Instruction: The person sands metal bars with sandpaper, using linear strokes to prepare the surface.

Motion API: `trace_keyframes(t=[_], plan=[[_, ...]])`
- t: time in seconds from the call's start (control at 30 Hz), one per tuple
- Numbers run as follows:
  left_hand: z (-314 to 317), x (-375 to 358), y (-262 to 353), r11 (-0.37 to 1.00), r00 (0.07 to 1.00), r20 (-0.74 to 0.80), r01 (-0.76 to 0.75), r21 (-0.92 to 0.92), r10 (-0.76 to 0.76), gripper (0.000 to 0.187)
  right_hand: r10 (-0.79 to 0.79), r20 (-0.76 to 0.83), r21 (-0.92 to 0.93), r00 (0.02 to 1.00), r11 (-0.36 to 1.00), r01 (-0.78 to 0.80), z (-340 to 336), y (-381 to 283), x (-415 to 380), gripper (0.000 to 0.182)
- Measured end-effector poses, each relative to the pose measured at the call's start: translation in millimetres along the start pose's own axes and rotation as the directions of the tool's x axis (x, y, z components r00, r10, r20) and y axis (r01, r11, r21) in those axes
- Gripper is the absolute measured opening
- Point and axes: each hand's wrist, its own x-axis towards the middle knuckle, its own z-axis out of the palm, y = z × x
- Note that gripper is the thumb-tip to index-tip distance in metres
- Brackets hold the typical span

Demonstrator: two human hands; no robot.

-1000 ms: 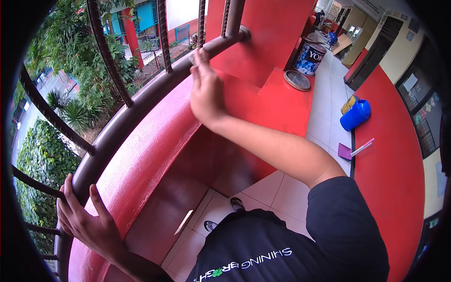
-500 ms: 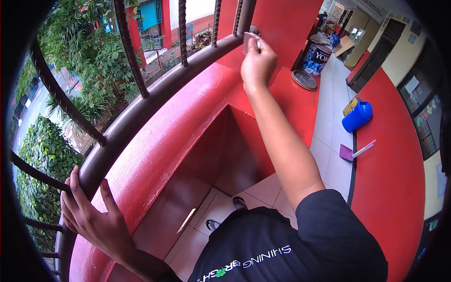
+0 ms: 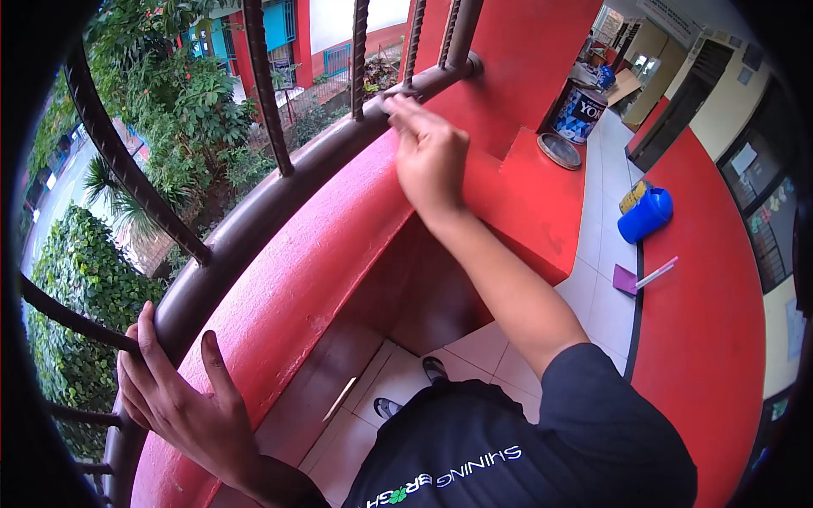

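One dark rail [image 3: 292,186] is reached by two bare hands, above the pink ledge [image 3: 305,262].
No bare patch is seen on the rail; what is finished or left cannot be judged. The left hand's [image 3: 190,415] fingers are spread loosely against it; the right hand's [image 3: 432,165] are bunched at its far stretch, perhaps around something, though blur hides this. One can [image 3: 578,116], one round lid [image 3: 560,151] and one purple dustpan [image 3: 626,280] are counted beyond.

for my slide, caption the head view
Left hand and right hand at a dark railing above a red ledge
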Motion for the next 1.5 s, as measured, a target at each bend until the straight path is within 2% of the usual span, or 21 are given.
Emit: trace_keyframes(t=[0.1,0.13,0.2,0.3,0.47,0.53,0.6,0.67,0.73,0.77,0.8,0.87,1.0,1.07,1.13,1.2,1.27,1.37,1.4,1.47,1.5], plan=[[0,-3,-2,1.0,1.0,0.012,-0.007,0.019,0.007,0.06,-0.009,0.067,0.059,0.998,0.998,0.005,-11,-15,-12,0.026],[-1,-3,-4,1.0,1.0,0.016,-0.008,0.022,0.008,0.06,0.012,0.028,-0.041,1.0,0.999,-0.01,-12,7,-11,0.024],[0,-3,-3,1.0,1.0,0.008,-0.013,0.014,0.013,0.061,0.18,-0.052,0.036,0.982,0.983,-0.179,-10,12,2,0.019],[0,-3,-2,1.0,1.0,0.01,-0.008,0.01,0.008,0.061,-0.01,-0.049,0.064,0.999,0.998,0.013,-2,-19,-7,0.012],[-1,-4,-3,1.0,1.0,0.015,-0.016,0.01,0.016,0.062,0.13,0.038,-0.014,0.991,0.991,-0.13,-7,0,13,0.013],[-1,-2,-3,1.0,1.0,0.008,-0.016,0.003,0.016,0.062,-0.186,0.116,-0.018,0.976,0.982,0.19,-9,-15,4,0.012],[-2,-3,-3,1.0,1.0,0.023,-0.009,0.0,0.009,0.063,-0.124,0.163,-0.005,0.979,0.992,0.126,-13,6,16,0.014],[-2,-4,-3,1.0,1.0,0.025,-0.016,0.014,0.015,0.064,0.086,0.157,0.057,0.984,0.994,-0.096,-11,10,27,0.016],[-1,-3,-3,1.0,1.0,0.019,-0.017,0.0,0.017,0.064,-0.172,0.122,0.111,0.977,0.981,0.159,-2,-6,17,0.015],[-1,-2,-4,1.0,1.0,0.015,-0.018,-0.001,0.018,0.064,-0.307,0.108,0.031,0.946,0.952,0.305,-4,-8,19,0.012],[-1,-2,-4,1.0,1.0,0.017,-0.012,0.001,0.012,0.064,-0.31,0.109,0.03,0.944,0.951,0.309,-5,-2,27,0.012],[-1,-5,-3,1.0,1.0,0.023,-0.012,-0.002,0.012,0.064,-0.095,0.234,0.0,0.967,0.995,0.098,-9,12,46,0.011],[-3,-3,-5,1.0,0.999,0.032,-0.016,0.001,0.016,0.065,-0.181,0.236,0.138,0.955,0.979,0.152,-4,-1,28,0.007],[-4,-4,-5,1.0,0.999,0.035,-0.013,0.007,0.013,0.065,-0.182,0.268,0.131,0.946,0.98,0.151,-9,9,36,0.008],[-5,-3,-5,1.0,0.999,0.049,-0.017,-0.009,0.018,0.065,-0.169,0.207,-0.013,0.964,0.984,0.175,-9,15,31,0.011],[-5,-1,-7,1.0,0.999,0.042,-0.023,-0.019,0.024,0.065,-0.136,0.124,-0.021,0.983,0.99,0.14,-16,-19,8,0.01],[-6,-2,-7,0.999,0.999,0.043,-0.029,-0.025,0.03,0.066,-0.02,0.089,-0.076,0.996,0.997,0.027,-28,-15,1,0.009],[-5,-4,-4,1.0,0.999,0.043,-0.021,-0.023,0.022,0.067,0.24,-0.128,-0.164,0.962,0.952,-0.259,-30,16,29,0.007],[-5,-4,-4,1.0,0.998,0.05,-0.021,-0.015,0.022,0.067,0.239,-0.133,-0.167,0.962,0.951,-0.259,-25,17,22,0.007],[-5,-3,-3,1.0,0.999,0.044,-0.021,-0.004,0.021,0.067,0.086,0.034,-0.151,0.996,0.985,-0.08,-9,0,0,0.007],[-5,-3,-3,1.0,0.998,0.051,-0.023,-0.001,0.023,0.067,0.12,0.061,-0.06,0.991,0.991,-0.117,-18,-15,-6,0.005]])
